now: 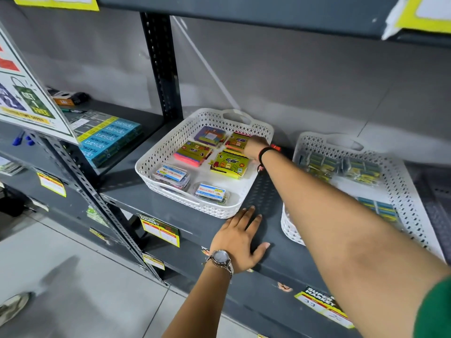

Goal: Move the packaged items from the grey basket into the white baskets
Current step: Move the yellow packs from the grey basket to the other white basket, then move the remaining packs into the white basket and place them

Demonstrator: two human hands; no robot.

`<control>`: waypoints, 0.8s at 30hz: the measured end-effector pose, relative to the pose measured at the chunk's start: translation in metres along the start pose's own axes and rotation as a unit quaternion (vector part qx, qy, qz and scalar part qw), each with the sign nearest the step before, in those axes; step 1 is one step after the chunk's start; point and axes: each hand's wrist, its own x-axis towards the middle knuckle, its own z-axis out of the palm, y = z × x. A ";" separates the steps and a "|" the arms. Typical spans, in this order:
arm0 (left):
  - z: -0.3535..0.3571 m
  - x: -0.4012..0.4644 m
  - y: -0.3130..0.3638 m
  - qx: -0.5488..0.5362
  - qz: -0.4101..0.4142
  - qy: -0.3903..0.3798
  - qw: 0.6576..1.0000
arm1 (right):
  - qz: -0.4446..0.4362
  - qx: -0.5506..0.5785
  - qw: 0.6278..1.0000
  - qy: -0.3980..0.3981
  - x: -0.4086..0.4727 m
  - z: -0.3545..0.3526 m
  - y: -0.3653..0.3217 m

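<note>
Nearest the camera, the left hand lies flat and released on the front edge of the grey shelf, fingers spread and holding nothing, just beside the near corner of the left white basket. Further in, the right hand reaches over that basket's right rim onto a yellow packet at the back; whether its fingers grip the packet or merely rest on it cannot be told. Both the left basket and the right white basket already hold several packaged items, so the transfer appears well advanced, but the grey basket is out of view and what remains in it cannot be judged.
</note>
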 end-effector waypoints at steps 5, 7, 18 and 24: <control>-0.004 0.000 0.004 0.017 -0.013 -0.027 0.999 | 0.038 -0.004 0.992 0.118 -0.014 -0.043 0.041; -0.005 0.002 0.008 0.022 -0.026 -0.032 0.999 | 0.043 -0.017 0.988 0.144 -0.026 -0.059 0.071; -0.006 0.014 0.030 0.021 -0.070 -0.039 0.997 | 0.245 -0.058 0.921 0.298 -0.150 -0.125 0.310; -0.010 0.015 0.032 0.009 -0.060 -0.039 0.997 | 0.390 -0.043 0.888 0.241 -0.246 -0.109 0.415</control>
